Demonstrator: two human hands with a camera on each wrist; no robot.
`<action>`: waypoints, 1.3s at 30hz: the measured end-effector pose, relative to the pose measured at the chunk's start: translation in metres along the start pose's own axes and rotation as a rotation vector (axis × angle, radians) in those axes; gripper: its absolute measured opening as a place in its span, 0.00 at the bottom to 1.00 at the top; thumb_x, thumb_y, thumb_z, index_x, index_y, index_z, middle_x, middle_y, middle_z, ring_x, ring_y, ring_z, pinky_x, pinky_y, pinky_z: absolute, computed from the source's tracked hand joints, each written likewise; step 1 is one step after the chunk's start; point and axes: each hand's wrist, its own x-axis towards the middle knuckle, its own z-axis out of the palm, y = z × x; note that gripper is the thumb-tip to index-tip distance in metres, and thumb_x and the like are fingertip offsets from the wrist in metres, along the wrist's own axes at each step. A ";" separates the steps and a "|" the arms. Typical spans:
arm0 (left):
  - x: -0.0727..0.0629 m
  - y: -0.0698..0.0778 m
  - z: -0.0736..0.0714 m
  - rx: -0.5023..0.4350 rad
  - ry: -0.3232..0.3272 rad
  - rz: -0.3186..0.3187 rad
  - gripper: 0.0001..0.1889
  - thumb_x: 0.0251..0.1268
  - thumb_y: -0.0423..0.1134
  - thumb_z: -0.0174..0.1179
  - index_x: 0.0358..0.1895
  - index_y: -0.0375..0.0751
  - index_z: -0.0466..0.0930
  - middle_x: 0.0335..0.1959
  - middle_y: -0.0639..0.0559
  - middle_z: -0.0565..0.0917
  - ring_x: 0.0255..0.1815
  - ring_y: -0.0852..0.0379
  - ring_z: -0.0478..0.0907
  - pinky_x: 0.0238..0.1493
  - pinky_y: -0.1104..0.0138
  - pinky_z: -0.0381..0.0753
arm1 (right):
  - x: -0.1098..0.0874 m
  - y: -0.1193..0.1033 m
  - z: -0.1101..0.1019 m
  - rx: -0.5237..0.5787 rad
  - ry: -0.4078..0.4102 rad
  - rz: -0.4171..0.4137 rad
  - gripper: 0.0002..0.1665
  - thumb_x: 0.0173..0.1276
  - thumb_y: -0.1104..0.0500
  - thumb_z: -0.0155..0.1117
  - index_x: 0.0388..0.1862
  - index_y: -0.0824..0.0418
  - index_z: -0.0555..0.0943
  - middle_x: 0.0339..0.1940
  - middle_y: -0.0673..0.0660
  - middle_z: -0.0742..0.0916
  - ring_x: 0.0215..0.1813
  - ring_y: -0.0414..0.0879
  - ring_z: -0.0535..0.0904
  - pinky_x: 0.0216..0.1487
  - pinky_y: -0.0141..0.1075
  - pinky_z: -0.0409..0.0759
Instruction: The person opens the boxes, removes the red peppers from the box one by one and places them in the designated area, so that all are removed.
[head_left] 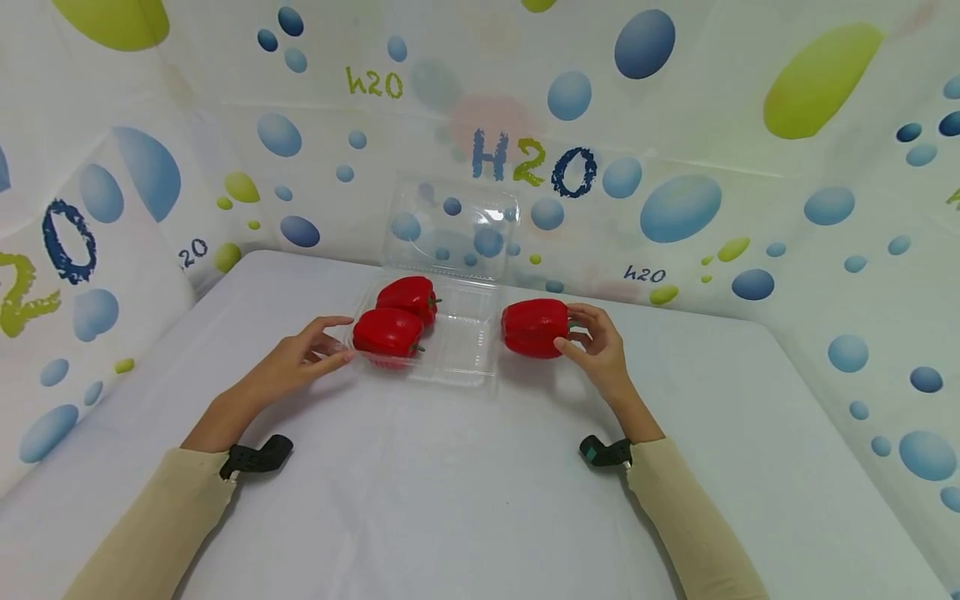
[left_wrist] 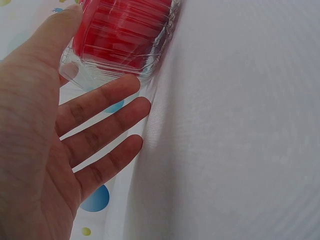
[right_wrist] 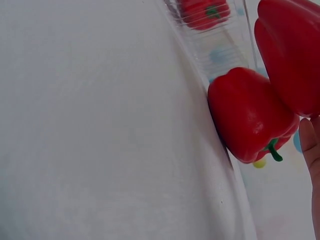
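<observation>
A clear plastic clamshell container [head_left: 457, 379] stands with its lid [head_left: 450, 225] raised. Two red bell peppers, one at the back [head_left: 407, 298] and one in front [head_left: 387, 332], lie in its left part. My left hand [head_left: 303, 354] is at the container's left end, thumb and index fingertips against its wall, the other fingers [left_wrist: 112, 122] spread out. Right of the container, my right hand [head_left: 600, 346] grips a red bell pepper [head_left: 534, 327] by its stem end. Below this one, the right wrist view has another red bell pepper [right_wrist: 250, 115] on the table, hidden in the head view.
A white cloth covers the table [head_left: 480, 500]. Behind it hangs a white curtain [head_left: 465, 100] with blue and green spots. Inside the container, the bare right half [head_left: 468, 329] shows. Dark wrist cameras [head_left: 258, 454] sit on both wrists.
</observation>
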 end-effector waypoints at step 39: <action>-0.001 0.002 -0.001 -0.002 -0.012 0.001 0.30 0.70 0.44 0.59 0.71 0.43 0.59 0.50 0.42 0.83 0.49 0.46 0.80 0.47 0.74 0.76 | -0.007 0.012 -0.014 0.090 -0.136 0.098 0.32 0.61 0.75 0.63 0.64 0.74 0.66 0.58 0.50 0.79 0.57 0.47 0.73 0.55 0.31 0.78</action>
